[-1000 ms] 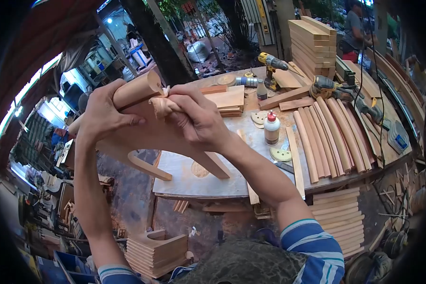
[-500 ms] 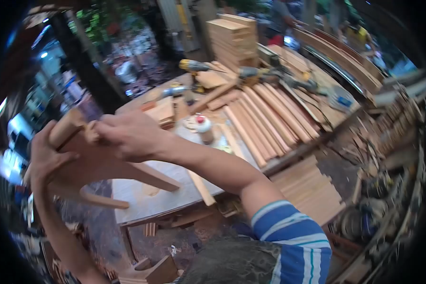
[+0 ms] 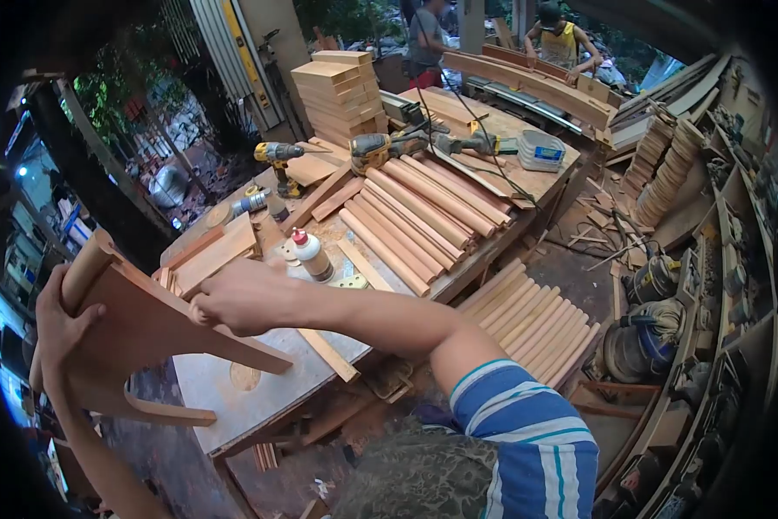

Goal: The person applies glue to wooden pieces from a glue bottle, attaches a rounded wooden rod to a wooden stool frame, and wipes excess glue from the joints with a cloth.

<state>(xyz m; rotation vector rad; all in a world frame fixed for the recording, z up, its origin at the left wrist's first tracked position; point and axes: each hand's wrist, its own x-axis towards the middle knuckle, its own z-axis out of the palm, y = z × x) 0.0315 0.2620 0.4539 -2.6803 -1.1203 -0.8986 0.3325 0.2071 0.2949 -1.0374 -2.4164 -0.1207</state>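
A wooden piece (image 3: 160, 324) with two legs and a rounded rail along its top edge stands tilted at the table's left end. Wrapped round the rounded rail is my left hand (image 3: 64, 324), thumb on the inner face. My right hand (image 3: 237, 298) is closed at the piece's right edge; a bit of pale cloth barely shows at its fingers. Right of that hand stands a glue bottle (image 3: 312, 256) with a red cap. Flat boards (image 3: 216, 258) lie just behind the right hand.
Rounded wooden rods (image 3: 415, 216) lie in rows on the table (image 3: 225, 415). Behind them are a yellow drill (image 3: 276, 156), another power tool (image 3: 370, 151), stacked blocks (image 3: 337, 95) and a plastic tub (image 3: 540, 151). More rods (image 3: 536, 320) are stacked below. Two people are at the back.
The view has swung right, so the table contents appear further left. My right hand has moved from the rounded rail down along the wooden piece's right edge. My left hand still holds the rail.
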